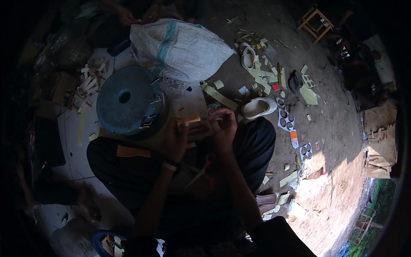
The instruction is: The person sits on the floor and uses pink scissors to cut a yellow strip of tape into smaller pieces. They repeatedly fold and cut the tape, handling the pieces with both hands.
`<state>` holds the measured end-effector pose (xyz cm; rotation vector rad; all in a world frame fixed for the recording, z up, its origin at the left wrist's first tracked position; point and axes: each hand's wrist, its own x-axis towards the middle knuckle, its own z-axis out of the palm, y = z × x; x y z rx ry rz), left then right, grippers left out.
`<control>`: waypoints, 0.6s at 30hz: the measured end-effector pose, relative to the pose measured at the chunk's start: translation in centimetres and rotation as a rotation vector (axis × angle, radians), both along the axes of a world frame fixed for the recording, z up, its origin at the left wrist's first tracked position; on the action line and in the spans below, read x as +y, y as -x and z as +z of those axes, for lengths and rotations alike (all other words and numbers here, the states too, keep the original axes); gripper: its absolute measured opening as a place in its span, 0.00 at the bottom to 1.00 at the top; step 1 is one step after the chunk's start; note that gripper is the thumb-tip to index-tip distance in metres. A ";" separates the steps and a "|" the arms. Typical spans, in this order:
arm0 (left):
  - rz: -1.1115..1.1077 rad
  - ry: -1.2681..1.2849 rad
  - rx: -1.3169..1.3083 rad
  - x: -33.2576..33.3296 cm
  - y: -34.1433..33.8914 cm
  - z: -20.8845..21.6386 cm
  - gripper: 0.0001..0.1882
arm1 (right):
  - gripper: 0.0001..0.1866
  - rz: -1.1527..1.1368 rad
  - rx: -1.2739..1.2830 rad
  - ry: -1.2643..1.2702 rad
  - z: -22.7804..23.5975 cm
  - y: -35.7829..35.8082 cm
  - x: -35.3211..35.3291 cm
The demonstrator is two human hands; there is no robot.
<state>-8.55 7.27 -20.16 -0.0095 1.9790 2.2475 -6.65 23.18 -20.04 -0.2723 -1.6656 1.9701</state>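
Observation:
My left hand [174, 139], with a pale band at its wrist, is closed on a small orange strip [192, 118] in front of my lap. To its right, the fingertips of my right hand [225, 130] are pinched together; what they hold, if anything, is too small and dark to make out. A pair of scissors [209, 159] with orange-red handles lies in my lap below both hands. Across my left thigh rests another orange strip [133, 151]. Just ahead of my left hand stands a round blue-grey stool or upturned tub [112, 92] with a hole in its top.
A white woven sack [192, 51] with a green stripe lies ahead, near another person's hands [147, 15]. White clogs [259, 108] and yellowish scraps [309, 95] litter the floor at right. Wooden offcuts [90, 82] pile up at left. A small wooden stool [316, 26] stands far right.

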 end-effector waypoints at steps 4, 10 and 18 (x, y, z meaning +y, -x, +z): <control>-0.027 0.157 0.139 -0.2 0.1 1.3 0.17 | 0.14 -0.038 -0.007 0.059 -0.2 0.0 1.2; -0.083 0.098 0.087 0.1 -0.3 1.8 0.20 | 0.15 0.308 -0.196 0.120 -0.6 -0.6 0.5; -0.122 0.085 0.112 0.3 0.0 0.4 0.14 | 0.10 0.414 -0.221 0.292 -0.5 -0.7 -0.6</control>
